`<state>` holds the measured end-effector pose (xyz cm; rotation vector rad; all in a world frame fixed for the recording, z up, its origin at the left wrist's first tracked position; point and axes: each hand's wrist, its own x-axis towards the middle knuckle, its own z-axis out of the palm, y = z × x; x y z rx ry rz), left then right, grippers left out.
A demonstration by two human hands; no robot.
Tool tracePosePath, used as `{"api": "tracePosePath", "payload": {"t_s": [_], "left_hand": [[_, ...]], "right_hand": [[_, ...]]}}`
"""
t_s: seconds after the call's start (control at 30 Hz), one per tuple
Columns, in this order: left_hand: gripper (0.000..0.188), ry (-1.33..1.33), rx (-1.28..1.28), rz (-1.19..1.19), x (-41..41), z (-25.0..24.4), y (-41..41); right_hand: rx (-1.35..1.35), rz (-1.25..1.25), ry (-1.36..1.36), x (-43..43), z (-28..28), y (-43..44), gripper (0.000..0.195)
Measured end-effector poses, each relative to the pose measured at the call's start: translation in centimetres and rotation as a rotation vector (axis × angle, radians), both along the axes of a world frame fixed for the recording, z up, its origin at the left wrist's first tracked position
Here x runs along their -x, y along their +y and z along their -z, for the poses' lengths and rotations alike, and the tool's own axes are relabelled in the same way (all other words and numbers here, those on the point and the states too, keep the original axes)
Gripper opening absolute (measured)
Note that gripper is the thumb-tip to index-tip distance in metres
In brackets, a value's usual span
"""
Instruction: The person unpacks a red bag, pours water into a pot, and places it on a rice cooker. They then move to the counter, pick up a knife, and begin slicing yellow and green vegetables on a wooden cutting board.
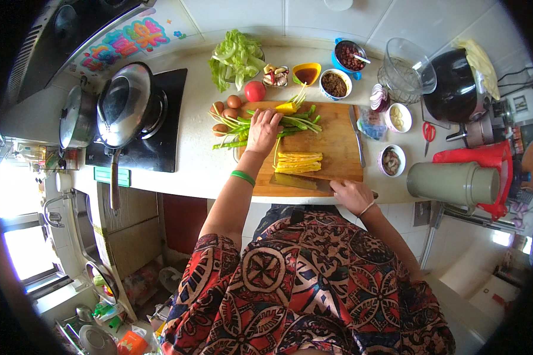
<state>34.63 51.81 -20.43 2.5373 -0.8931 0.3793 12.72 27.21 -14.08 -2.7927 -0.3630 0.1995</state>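
On the wooden cutting board, my left hand reaches over long green peppers, its fingertips on or just above them; whether it grips one is hidden. A yellow vegetable piece with thin stems lies just beyond those fingers. My right hand holds a kitchen cleaver by its handle, the blade lying low along the board's near edge. Between the cleaver and the peppers sits a neat stack of yellow vegetable strips. A slim knife lies along the board's right side.
Several brown eggs, a tomato and a bowl of lettuce stand beyond the board. Small bowls, red scissors and a grey-green flask are to the right. A lidded wok occupies the cooktop at left.
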Motion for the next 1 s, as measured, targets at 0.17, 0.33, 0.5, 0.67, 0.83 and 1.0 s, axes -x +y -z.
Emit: {"api": "tracePosePath", "payload": {"t_s": [0.17,0.33,0.5,0.67,0.83,1.0], "left_hand": [[0.021,0.028,-0.111,-0.026,-0.6,-0.9,0.0],[0.017,0.024,-0.093,-0.084,-0.8,-2.2,-0.1],[0.008,-0.032,0.042,-0.105,-1.2,-5.0,0.0],[0.007,0.158,-0.027,-0.128,1.8,-10.0,-0.2],[0.016,0.638,-0.274,0.067,6.1,-7.7,-0.2],[0.023,0.65,-0.353,0.094,8.3,-4.8,-1.8]], "right_hand": [[0.02,0.004,-0.061,-1.9,0.2,-0.1,0.01],[0.027,-0.084,-0.043,-1.4,-1.3,-0.1,0.009],[0.014,-0.124,-0.003,-0.8,0.0,0.0,0.009],[0.048,-0.053,0.001,-1.8,0.5,-0.8,0.009],[0.043,-0.036,-0.088,-2.5,1.0,-1.6,0.013],[0.075,-0.032,-0.04,-1.0,1.6,-0.8,0.016]]}}
